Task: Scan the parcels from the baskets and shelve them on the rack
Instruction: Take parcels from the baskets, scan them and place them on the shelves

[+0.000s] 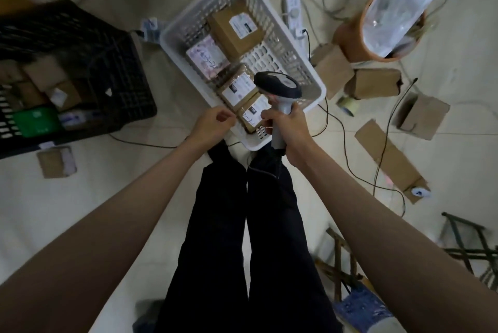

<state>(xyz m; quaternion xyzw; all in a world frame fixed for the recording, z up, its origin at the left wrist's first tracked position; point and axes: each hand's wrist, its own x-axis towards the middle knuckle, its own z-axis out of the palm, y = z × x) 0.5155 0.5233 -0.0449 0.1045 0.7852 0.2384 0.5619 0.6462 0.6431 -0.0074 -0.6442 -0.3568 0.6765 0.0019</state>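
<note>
While standing over a littered pale floor (80,211), looked straight down past dark trousers (242,238) at both bare arms reaching forward. Farthest left, saw a black slatted crate (80,44) resting on the floor, loaded with brown boxes, a green packet (36,121) and a white-labelled box. Just in front of the crate, noted a small brown parcel (56,161) lying alone on the floor. Moving rightward, found the left hand (213,123) at the near rim of the white basket (188,28), fingers curled with thumb meeting fingertips; could not tell whether anything was pinched between them. Inside the white basket, counted four parcels: a large brown box (234,30) at the far end, a pink-printed packet (206,59) beside it, a taped brown parcel (237,86) nearer, and the nearest parcel (250,114) just right of the left hand's fingertips. Next, found the right hand (288,130) wrapped firmly round the grey handle of the barcode scanner (279,87), dark head hovering above the two nearest parcels. Further right, observed black cables (385,133) trailing, loose brown boxes (372,82), flattened cardboard (388,160), and an orange bucket (350,38) stuffed with clear plastic bags (396,17). At lower right, glimpsed a dark folding frame (469,246).
</note>
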